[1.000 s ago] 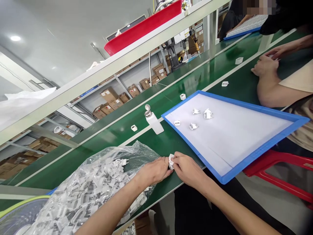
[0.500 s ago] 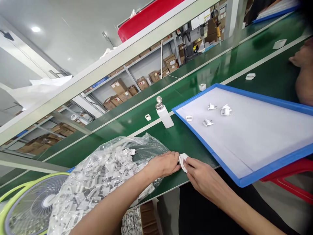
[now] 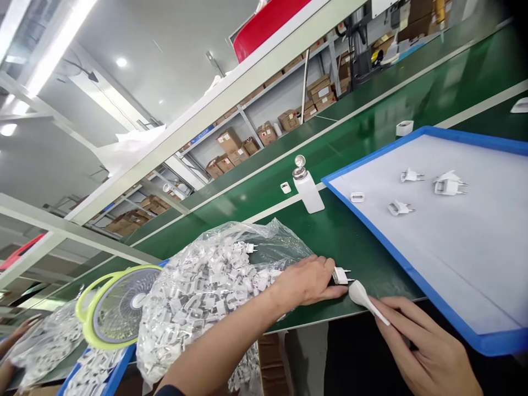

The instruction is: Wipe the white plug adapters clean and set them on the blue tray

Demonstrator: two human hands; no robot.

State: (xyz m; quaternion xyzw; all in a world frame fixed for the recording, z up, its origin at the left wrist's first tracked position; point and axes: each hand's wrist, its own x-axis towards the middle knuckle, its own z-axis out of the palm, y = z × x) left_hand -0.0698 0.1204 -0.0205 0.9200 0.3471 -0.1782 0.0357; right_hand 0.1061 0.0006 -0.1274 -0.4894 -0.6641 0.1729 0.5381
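Observation:
My left hand [image 3: 311, 279] is closed on a small white plug piece [image 3: 340, 276], its two pins pointing right, at the edge of a clear bag of white plug parts [image 3: 206, 297]. Just to the right, my right hand [image 3: 424, 341] pinches a white plastic cover [image 3: 362, 297] by its thin end. The cover's wide end is close to the pins; whether they touch I cannot tell. Several white plug pieces [image 3: 399, 208] lie on the white tray with a blue rim [image 3: 371, 242].
A white pump bottle [image 3: 309, 192] stands on the green table [image 3: 342, 236] behind my hands, with a small white part [image 3: 285, 187] beside it. A green-rimmed fan [image 3: 119, 308] is at the left. Another person's hand [image 3: 22, 329] shows at the far left.
The view has swung left. The cover in my right hand has come away from my left fingers and turned, and a plug piece with pins now shows in my left hand.

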